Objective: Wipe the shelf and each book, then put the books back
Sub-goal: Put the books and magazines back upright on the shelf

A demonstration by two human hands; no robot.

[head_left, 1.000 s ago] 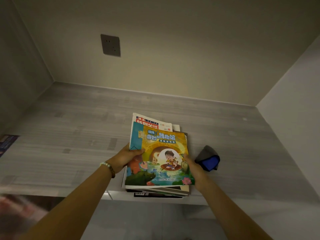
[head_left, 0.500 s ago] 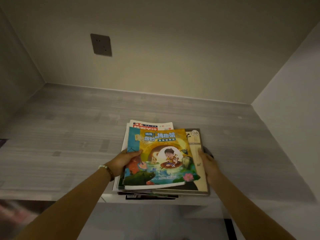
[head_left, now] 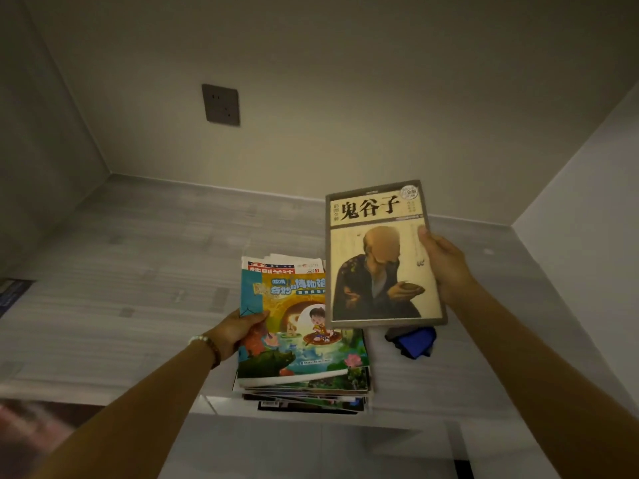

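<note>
A stack of books [head_left: 297, 371] lies at the front edge of the grey wood-grain shelf [head_left: 145, 271], topped by a colourful children's picture book [head_left: 287, 319]. My left hand [head_left: 238, 331] grips the left edge of that top book. My right hand [head_left: 446, 267] holds a tan book with a robed seated figure on its cover [head_left: 380, 257], lifted above the shelf to the right of the stack, cover facing me. A grey and blue cloth [head_left: 413, 342] lies crumpled on the shelf just below the lifted book, partly hidden by it.
The shelf is a recess with a back wall carrying a dark socket plate [head_left: 221, 104] and side walls left and right. A dark flat item [head_left: 12, 293] shows at the far left edge. Below the shelf front is a pale panel [head_left: 311, 447].
My right hand has pulled the tan book out of the stack and raised it up and to the right. The cloth shows again beneath it. My left hand stays on the stack.
</note>
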